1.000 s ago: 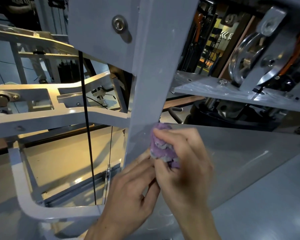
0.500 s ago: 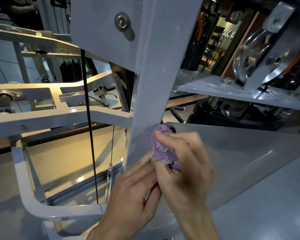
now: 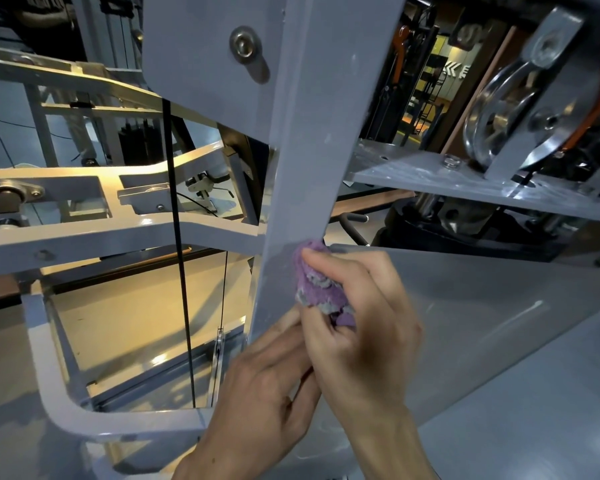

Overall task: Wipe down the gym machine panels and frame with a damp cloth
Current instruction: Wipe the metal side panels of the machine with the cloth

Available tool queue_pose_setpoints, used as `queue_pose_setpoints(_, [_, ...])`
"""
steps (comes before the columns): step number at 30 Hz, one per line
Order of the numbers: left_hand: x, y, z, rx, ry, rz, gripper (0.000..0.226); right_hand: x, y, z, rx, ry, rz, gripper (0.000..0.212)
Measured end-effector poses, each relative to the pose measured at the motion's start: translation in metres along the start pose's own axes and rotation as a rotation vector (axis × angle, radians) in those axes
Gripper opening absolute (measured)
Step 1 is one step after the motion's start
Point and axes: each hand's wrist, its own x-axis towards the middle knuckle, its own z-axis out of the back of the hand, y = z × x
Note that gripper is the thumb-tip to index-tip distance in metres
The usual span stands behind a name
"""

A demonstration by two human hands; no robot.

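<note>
Purple cloth (image 3: 321, 289), bunched up with greyish worn patches, pressed against grey upright post (image 3: 312, 133) of gym machine right where sloped grey panel (image 3: 482, 306) meets it. Right hand (image 3: 361, 327) grips cloth, fingers (image 3: 329, 261) curled over the top, thumb tucked under the wad. Left hand (image 3: 264, 386) just below and touching right hand, fingers lying straight against lower part of post, holding nothing. Post paint matte grey with small pale specks; round steel bolt (image 3: 244, 43) high on it. Left of post: pale grey frame bars (image 3: 84, 237) and thin black cable (image 3: 179, 254) running vertically. Upper right: shiny metal pulley (image 3: 496, 119) above flat grey plate (image 3: 430, 178). No containers visible
</note>
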Motion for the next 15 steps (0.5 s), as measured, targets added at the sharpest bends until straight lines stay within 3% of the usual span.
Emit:
queue_pose_setpoints(6, [0.001,0.000,0.001,0.032,0.021,0.015,0.026,-0.015,-0.006,-0.004,0.015,0.087,-0.053,0.040])
queue_pose_setpoints(11, [0.000,0.000,0.003,-0.009,0.029,-0.008,0.030,-0.007,-0.002,-0.003,0.027,-0.019,-0.025,0.040])
queue_pose_setpoints(15, [0.000,0.004,0.004,0.020,0.049,-0.009,0.030,-0.016,-0.010,-0.002,0.026,0.034,-0.053,0.047])
